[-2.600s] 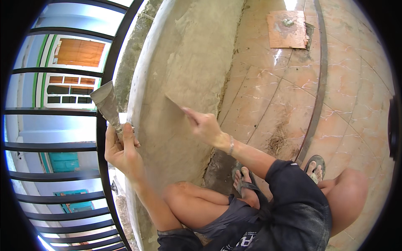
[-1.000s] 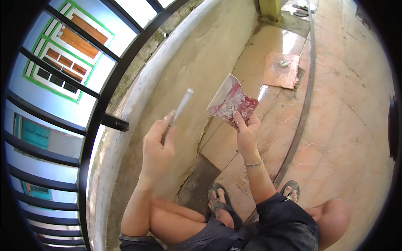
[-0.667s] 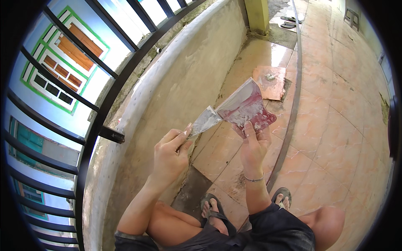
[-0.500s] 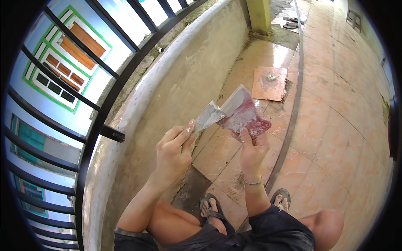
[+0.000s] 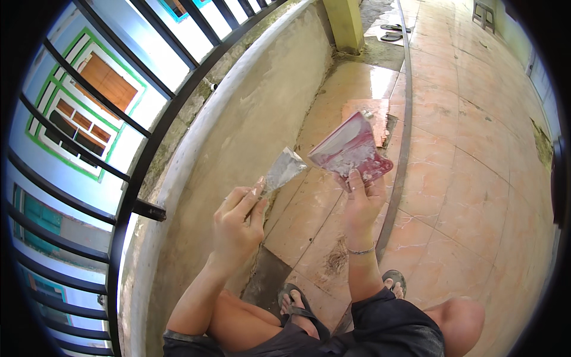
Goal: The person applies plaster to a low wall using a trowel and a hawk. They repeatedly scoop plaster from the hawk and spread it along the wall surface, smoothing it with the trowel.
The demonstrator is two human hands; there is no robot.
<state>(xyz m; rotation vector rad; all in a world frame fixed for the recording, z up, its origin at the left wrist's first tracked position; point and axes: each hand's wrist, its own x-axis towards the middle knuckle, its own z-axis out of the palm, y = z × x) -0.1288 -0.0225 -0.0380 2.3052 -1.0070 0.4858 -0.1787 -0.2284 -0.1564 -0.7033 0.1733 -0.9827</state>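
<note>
red spreader (image 5: 354, 153), streaked whitish, is pinched by right hand (image 5: 363, 205), smeared grey scraper (image 5: 285, 169) by left hand (image 5: 239, 220).

A narrow gap parts the scraper (image 5: 285, 171) from the spreader (image 5: 355, 149). Left of the left hand (image 5: 239, 223), the wall (image 5: 250, 107) and railing (image 5: 140, 156) block passage; right of the right hand (image 5: 364, 202), there is room above the tiles (image 5: 458, 196).
</note>
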